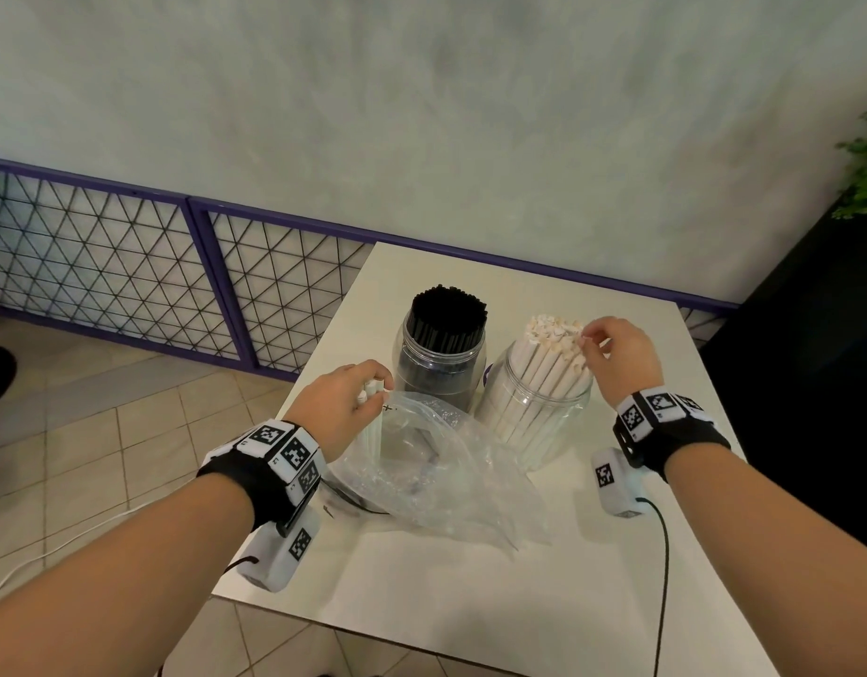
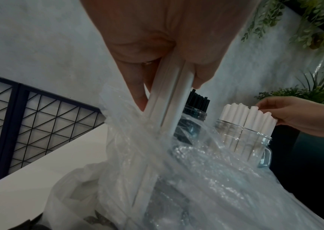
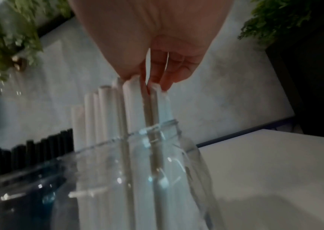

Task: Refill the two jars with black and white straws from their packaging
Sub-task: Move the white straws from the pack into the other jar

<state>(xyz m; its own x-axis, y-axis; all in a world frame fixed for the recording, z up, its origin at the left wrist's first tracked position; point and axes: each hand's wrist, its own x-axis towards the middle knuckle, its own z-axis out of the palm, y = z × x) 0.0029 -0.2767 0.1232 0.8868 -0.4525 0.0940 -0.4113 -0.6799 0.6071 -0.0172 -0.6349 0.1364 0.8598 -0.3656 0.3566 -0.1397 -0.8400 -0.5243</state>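
Observation:
Two clear jars stand on the white table (image 1: 470, 588). The left jar (image 1: 441, 378) is packed with black straws (image 1: 448, 310); the right jar (image 1: 543, 427) holds white straws (image 1: 553, 354). My left hand (image 1: 372, 388) grips a few white straws (image 2: 167, 109) whose lower ends are still inside a crumpled clear plastic bag (image 1: 436, 476) in front of the jars. My right hand (image 1: 590, 342) is over the right jar, thumb and fingers pinching the tops of the white straws (image 3: 133, 99) standing in it.
A purple-framed lattice fence (image 1: 128, 266) and tiled floor (image 1: 104, 432) lie left of the table. A dark planter (image 1: 812, 359) with green plants (image 1: 866, 173) stands at the right. Wrist-camera cables (image 1: 663, 554) trail over the table's front.

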